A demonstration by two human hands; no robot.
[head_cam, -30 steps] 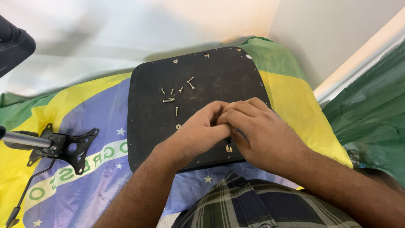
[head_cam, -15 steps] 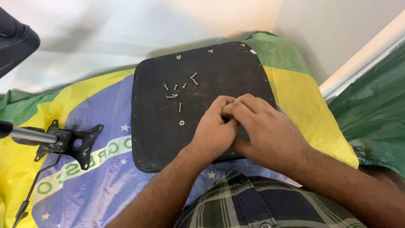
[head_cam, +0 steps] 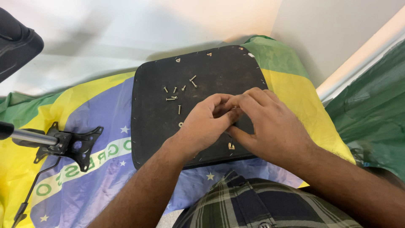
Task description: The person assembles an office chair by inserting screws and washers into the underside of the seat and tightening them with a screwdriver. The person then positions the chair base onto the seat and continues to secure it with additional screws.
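A black square panel (head_cam: 160, 122) lies flat on a green, yellow and blue cloth. My left hand (head_cam: 206, 122) and my right hand (head_cam: 270, 124) meet over the panel's right half, fingertips pinched together around something small that the fingers hide. Several loose silver screws (head_cam: 179, 90) lie scattered on the panel just left of and beyond my left hand. A small metal insert (head_cam: 231, 146) shows in the panel below the hands.
A black metal bracket plate (head_cam: 71, 145) on a silver tube (head_cam: 27, 136) lies on the cloth at the left. A dark padded object (head_cam: 17, 42) sits at the top left. Green cloth (head_cam: 371, 105) lies at the right; a pale wall rises behind.
Both hands have stayed pinched together over the panel, with only small finger shifts. The view has drifted slightly.
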